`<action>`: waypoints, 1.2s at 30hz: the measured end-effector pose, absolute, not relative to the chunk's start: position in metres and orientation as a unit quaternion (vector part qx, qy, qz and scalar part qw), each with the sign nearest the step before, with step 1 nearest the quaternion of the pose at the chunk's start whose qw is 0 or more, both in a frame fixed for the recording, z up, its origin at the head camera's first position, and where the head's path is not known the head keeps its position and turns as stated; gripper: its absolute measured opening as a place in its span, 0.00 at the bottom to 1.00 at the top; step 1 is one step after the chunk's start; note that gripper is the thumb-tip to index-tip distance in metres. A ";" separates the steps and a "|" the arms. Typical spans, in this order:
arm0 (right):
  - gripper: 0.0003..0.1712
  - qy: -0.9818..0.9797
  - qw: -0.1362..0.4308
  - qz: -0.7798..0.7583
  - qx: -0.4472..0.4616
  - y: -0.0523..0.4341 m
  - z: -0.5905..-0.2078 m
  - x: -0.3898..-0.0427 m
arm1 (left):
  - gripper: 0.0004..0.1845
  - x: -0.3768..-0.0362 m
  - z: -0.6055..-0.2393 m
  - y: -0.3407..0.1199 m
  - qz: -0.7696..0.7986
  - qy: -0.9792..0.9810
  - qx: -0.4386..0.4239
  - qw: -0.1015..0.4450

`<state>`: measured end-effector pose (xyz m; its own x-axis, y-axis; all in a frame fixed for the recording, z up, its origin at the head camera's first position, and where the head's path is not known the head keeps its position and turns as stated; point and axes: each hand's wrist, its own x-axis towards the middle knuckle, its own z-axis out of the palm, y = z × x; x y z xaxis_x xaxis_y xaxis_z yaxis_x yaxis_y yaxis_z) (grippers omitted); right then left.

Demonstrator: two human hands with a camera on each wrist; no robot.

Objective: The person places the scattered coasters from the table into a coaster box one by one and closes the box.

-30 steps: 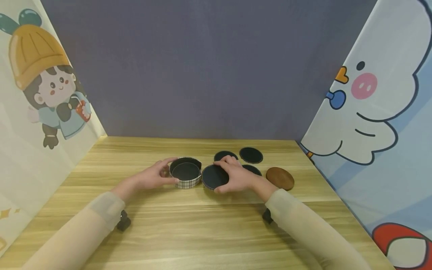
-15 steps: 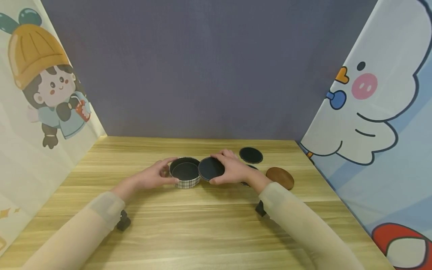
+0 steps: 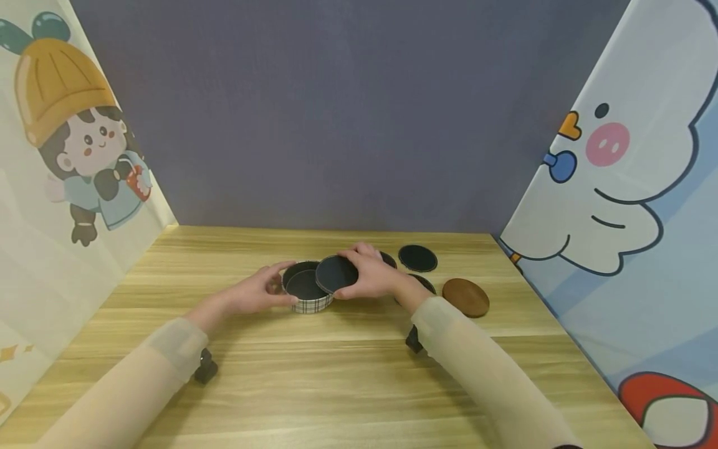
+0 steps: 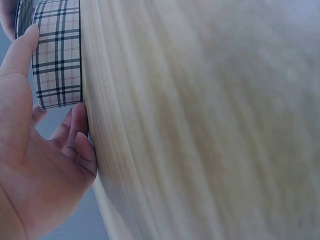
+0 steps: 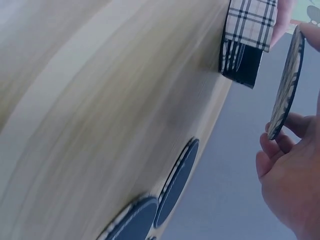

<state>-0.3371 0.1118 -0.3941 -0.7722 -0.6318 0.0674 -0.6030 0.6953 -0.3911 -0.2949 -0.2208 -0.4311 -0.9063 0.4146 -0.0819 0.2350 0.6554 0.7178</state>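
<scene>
On a pale wooden surface, a round plaid-sided box with a dark interior sits under two hands. The left hand cups the box's left wall, thumb and fingers curled against the checked band, a grip seen close in the left wrist view, where the fingers lie at the box's base. The right hand holds a dark round coaster by its edge, its grip pinched around the rim, the disc tilted and raised over the box's right rim. The coaster is thin, dark-faced, with a lighter stitched edge. To the right lie more dark coasters and one brown coaster, flat and apart from the box.
</scene>
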 end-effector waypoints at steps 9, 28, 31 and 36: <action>0.61 0.919 0.045 -0.202 -0.336 0.087 -0.393 -0.338 | 0.55 -0.293 -0.429 -0.221 0.372 0.903 0.176 0.124; 0.59 0.903 0.061 -0.225 -0.361 0.059 -0.405 -0.346 | 0.55 -0.295 -0.431 -0.222 0.377 0.900 0.179 0.129; 0.58 0.904 0.064 -0.224 -0.359 0.058 -0.407 -0.347 | 0.54 -0.295 -0.430 -0.222 0.380 0.898 0.179 0.131; 0.58 0.905 0.069 -0.225 -0.354 0.055 -0.408 -0.347 | 0.53 -0.294 -0.429 -0.222 0.389 0.893 0.178 0.138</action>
<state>-0.3469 0.0547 -0.4075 -0.7405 -0.6712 0.0344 -0.6093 0.6490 -0.4555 -0.2941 -0.2223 -0.4290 -0.8989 0.4246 -0.1084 0.2100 0.6346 0.7438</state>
